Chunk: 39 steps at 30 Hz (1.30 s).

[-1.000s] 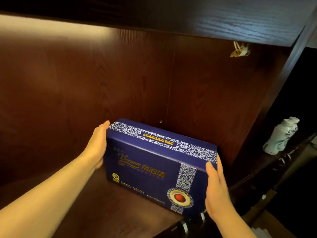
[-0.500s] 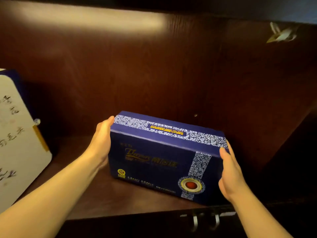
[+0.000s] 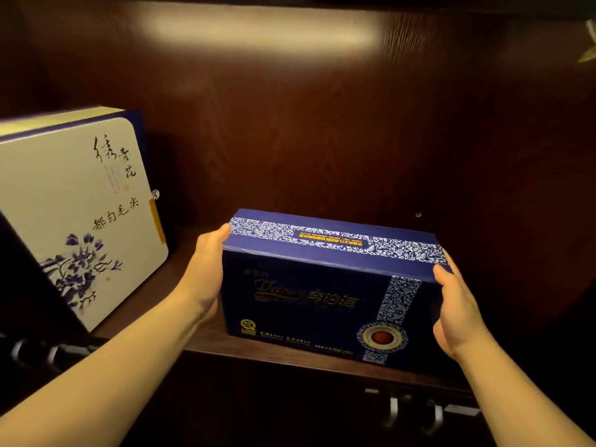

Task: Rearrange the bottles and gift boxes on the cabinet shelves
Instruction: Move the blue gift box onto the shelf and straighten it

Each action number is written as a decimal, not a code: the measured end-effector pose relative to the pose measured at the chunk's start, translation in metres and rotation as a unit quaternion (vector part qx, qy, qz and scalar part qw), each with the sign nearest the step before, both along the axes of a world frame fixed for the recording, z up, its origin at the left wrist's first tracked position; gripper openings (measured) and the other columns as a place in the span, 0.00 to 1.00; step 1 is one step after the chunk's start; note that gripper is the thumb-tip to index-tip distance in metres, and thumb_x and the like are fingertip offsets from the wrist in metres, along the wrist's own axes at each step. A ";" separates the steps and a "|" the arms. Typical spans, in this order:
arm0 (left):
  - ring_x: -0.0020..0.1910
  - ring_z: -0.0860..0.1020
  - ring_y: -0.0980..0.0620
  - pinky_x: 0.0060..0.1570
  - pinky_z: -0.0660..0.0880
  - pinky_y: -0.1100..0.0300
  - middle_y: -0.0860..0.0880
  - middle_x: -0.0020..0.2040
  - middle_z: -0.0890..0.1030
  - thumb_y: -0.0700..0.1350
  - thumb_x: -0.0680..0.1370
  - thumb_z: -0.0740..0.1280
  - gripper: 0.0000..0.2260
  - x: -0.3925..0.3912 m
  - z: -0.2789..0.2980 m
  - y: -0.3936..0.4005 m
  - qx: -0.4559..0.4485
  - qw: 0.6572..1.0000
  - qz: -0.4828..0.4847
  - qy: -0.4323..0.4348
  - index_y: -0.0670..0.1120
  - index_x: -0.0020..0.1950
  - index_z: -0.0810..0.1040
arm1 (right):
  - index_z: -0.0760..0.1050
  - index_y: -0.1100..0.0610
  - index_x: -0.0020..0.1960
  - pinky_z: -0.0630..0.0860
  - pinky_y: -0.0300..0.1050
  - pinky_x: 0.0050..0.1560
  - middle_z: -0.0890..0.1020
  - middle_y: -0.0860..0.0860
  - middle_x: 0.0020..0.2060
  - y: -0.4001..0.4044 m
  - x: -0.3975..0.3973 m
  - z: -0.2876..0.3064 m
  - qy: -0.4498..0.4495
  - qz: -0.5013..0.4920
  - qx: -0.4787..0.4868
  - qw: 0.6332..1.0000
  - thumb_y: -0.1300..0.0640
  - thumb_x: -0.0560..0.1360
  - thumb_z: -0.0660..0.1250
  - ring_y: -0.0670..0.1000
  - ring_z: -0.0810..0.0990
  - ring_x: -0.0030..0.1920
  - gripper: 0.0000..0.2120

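- Left hand (image 3: 206, 272) and right hand (image 3: 458, 311) clamp the ends of our dark blue gift box (image 3: 322, 285), standing on the shelf (image 3: 180, 285).
- White gift box (image 3: 74, 201) leans well apart, left; we judge final placement remains.

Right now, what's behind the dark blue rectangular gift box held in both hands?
Behind the dark blue gift box only the brown wooden back panel shows, with a small stud. The shelf strip directly behind it is hidden.

two bare forearms, no sleeves; seemingly no rings or watch.
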State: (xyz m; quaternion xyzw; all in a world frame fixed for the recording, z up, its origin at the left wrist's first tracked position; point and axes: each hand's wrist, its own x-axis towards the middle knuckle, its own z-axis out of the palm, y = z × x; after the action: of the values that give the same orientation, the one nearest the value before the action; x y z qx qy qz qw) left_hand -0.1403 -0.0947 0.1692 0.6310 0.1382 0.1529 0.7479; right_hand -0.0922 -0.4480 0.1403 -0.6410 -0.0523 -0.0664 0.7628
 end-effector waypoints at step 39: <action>0.58 0.83 0.53 0.54 0.75 0.50 0.52 0.60 0.85 0.62 0.81 0.52 0.21 -0.020 -0.047 -0.004 -0.015 0.998 -0.065 0.013 0.61 0.60 0.83 | 0.73 0.51 0.72 0.69 0.64 0.71 0.82 0.56 0.66 -0.010 -0.018 -0.065 0.184 -0.029 0.063 0.981 0.49 0.86 0.49 0.59 0.78 0.67 0.21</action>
State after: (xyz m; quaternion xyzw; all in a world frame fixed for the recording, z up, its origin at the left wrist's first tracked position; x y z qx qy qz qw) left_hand -0.1599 -0.0986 0.1219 0.6295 0.1088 0.0942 0.7635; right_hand -0.1102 -0.4584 0.0748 -0.5941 0.1116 0.0274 0.7961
